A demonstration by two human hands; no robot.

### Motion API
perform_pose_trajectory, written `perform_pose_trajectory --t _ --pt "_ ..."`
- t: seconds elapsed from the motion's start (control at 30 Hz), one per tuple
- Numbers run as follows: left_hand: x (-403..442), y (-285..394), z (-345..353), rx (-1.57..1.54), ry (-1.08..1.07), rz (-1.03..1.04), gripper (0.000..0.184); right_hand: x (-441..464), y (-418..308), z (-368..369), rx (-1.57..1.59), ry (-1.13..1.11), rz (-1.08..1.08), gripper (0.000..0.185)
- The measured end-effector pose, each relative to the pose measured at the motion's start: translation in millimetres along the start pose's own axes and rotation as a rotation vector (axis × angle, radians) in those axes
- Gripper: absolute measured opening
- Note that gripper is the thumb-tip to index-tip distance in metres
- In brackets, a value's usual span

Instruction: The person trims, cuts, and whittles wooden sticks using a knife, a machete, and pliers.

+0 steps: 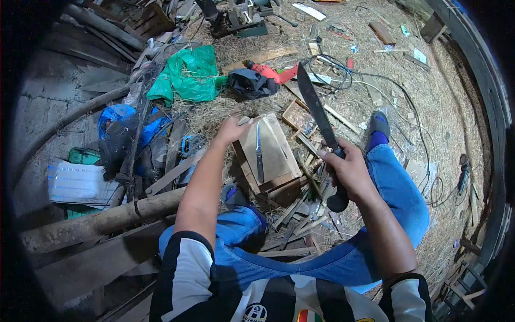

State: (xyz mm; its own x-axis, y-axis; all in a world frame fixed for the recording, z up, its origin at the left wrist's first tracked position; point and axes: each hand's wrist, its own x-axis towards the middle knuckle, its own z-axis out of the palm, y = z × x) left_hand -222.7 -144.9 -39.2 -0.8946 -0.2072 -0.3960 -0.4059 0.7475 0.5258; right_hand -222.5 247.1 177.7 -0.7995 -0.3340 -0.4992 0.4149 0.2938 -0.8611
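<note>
The left hand (234, 130) is pinching a small piece (244, 121) at the block's (279, 147) eleven o'clock, the right hand (347, 167) is holding a machete (317, 104) clear at two; scraps (309, 224) lying at five are suggesting unfinished work

A straw-strewn floor (448, 118) spreads toward one o'clock, bordered at two by a wooden beam (485, 61). At nine, grey ground (43, 123) lies in dimmer light; dark planks (80, 52) lie at ten o'clock.
</note>
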Motion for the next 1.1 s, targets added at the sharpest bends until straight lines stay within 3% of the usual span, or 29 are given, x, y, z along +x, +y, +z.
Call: perform_pose_trajectory --t 0.33,0.47,0.57,0.63,0.73,0.77,0.83,0.87,0.97,1.1 --pt "-14 20 -13 -0.064 -0.136 -0.006 0.056 2 7 -1 -0.095 -0.025 -0.024 0.03" --pt "-10 -6 3 -0.188 0.001 0.048 0.062 -3 3 0 -0.068 -0.023 -0.037 0.027" --pt "-20 3 -3 -0.181 0.128 0.052 0.063 -4 -1 -1 -0.046 -0.052 0.095 0.029" --pt "-30 22 -18 -0.156 0.219 0.07 0.061 7 19 0 -0.213 0.008 -0.193 0.034" --pt "-32 23 -24 -0.092 0.272 -0.06 0.057 29 51 6 -0.374 0.051 -0.271 0.03" --pt "-16 -3 -14 -0.148 0.369 -0.088 0.054 28 48 12 -0.432 0.079 -0.192 0.043" --pt "-19 -5 -15 -0.315 0.496 -0.143 0.041 42 73 19 -0.492 0.091 -0.216 0.044" --pt "-29 2 -19 -0.316 0.497 -0.14 0.041 49 91 24 -0.552 0.101 -0.236 0.045" --pt "-79 62 -40 -0.813 0.352 -0.358 0.024 60 139 16 -0.616 0.137 -0.179 0.045" --pt "-95 81 -30 -1.113 0.359 -0.293 0.021 64 181 -4 -0.718 0.347 -0.036 0.041"
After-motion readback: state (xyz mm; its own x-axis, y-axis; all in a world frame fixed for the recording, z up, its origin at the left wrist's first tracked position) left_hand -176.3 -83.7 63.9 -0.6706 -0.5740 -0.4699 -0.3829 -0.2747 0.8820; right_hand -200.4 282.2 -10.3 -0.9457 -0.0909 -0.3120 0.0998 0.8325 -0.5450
